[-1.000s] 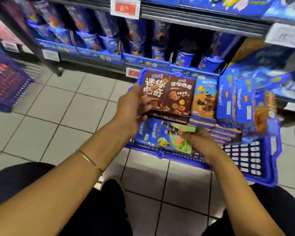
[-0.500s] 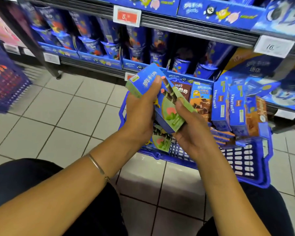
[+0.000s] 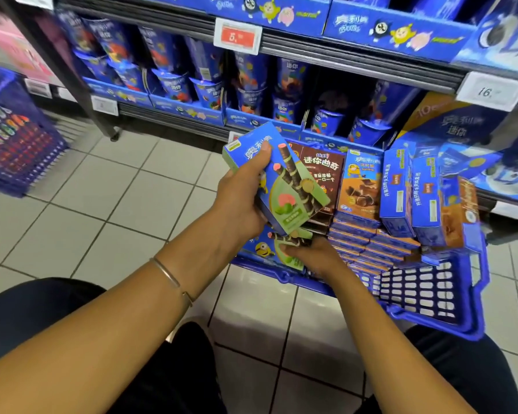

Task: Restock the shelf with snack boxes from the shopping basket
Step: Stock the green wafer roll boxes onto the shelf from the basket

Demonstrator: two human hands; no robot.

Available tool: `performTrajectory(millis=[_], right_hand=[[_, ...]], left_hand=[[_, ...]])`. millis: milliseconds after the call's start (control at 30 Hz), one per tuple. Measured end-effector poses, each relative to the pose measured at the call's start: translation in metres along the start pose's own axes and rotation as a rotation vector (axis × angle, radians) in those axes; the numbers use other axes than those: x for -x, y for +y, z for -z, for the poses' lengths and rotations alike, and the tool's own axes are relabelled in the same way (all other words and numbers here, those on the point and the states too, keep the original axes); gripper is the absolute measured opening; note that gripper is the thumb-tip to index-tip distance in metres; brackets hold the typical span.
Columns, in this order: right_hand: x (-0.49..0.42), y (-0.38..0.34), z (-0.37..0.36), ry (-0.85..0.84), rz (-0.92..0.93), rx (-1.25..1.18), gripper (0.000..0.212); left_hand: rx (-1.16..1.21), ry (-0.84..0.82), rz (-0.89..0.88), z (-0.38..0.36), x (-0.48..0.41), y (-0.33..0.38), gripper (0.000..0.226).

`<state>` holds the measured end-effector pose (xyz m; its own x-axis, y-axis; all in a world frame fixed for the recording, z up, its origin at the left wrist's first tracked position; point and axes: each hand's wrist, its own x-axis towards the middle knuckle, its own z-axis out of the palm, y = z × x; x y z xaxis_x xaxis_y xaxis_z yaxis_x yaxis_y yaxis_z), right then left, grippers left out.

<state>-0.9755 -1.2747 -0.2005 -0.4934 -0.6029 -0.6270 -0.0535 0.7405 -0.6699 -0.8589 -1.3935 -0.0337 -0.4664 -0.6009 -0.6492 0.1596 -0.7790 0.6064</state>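
Shopping basket point(image 3: 425, 297) of blue plastic, standing on the tiled floor point(image 3: 102, 189) in front of the lowest shelf point(image 3: 162, 113) and part-filled with snack boxes. Left hand point(image 3: 240, 204): held above the basket's near-left corner, fingers and thumb wrapped round a blue-and-green box point(image 3: 284, 189) printed with wafer sticks. This box is tilted, its top end pointing up and away toward the shelf, clear of the basket's contents. Right hand point(image 3: 314, 258): down inside the basket at its near-left side, directly beneath the lifted box, fingers curled on the end of a second box point(image 3: 277, 252) of the same design, which lies flat.

Against the basket's far wall, two brown boxes point(image 3: 320, 174) stand upright side by side, with an orange-fronted box point(image 3: 361, 189) just to their right. Toward the basket's right wall, blue boxes point(image 3: 396, 189) stand on end. In the middle of the basket, flat boxes point(image 3: 368, 243) lie stacked in rows.

Beyond the basket, the shelf carries rows of blue snack cups point(image 3: 251, 94); a red price tag point(image 3: 238, 37) sits on the rail above them. Well to the left of the basket, a second blue basket point(image 3: 15, 144) appears blurred. A thin bangle point(image 3: 169, 276) circles the left wrist.
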Motion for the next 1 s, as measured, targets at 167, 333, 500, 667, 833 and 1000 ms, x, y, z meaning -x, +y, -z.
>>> performTrajectory(millis=[167, 333, 500, 667, 833, 1000], right_hand=[[0.009, 0.007, 0.018, 0.167, 0.026, 0.005, 0.03], [0.051, 0.001, 0.037, 0.284, 0.067, -0.262, 0.033], [0.092, -0.027, 0.056, 0.581, 0.403, -0.278, 0.042], [0.101, -0.066, 0.073, 0.761, 0.426, -0.686, 0.043], [0.092, -0.095, 0.073, 0.46, 0.371, -1.02, 0.057], [0.093, -0.107, 0.041, 0.328, 0.398, -0.713, 0.036]], left_hand=[[-0.022, -0.073, 0.012, 0.002, -0.004, 0.002, 0.049], [-0.013, -0.101, 0.001, 0.004, -0.01, 0.008, 0.051], [-0.013, -0.065, -0.143, 0.001, -0.012, 0.024, 0.046], [-0.034, -0.038, -0.226, 0.0, -0.009, 0.03, 0.047], [-0.111, -0.064, -0.183, -0.004, -0.008, 0.013, 0.046], [-0.118, -0.134, -0.227, -0.011, -0.005, -0.002, 0.045]])
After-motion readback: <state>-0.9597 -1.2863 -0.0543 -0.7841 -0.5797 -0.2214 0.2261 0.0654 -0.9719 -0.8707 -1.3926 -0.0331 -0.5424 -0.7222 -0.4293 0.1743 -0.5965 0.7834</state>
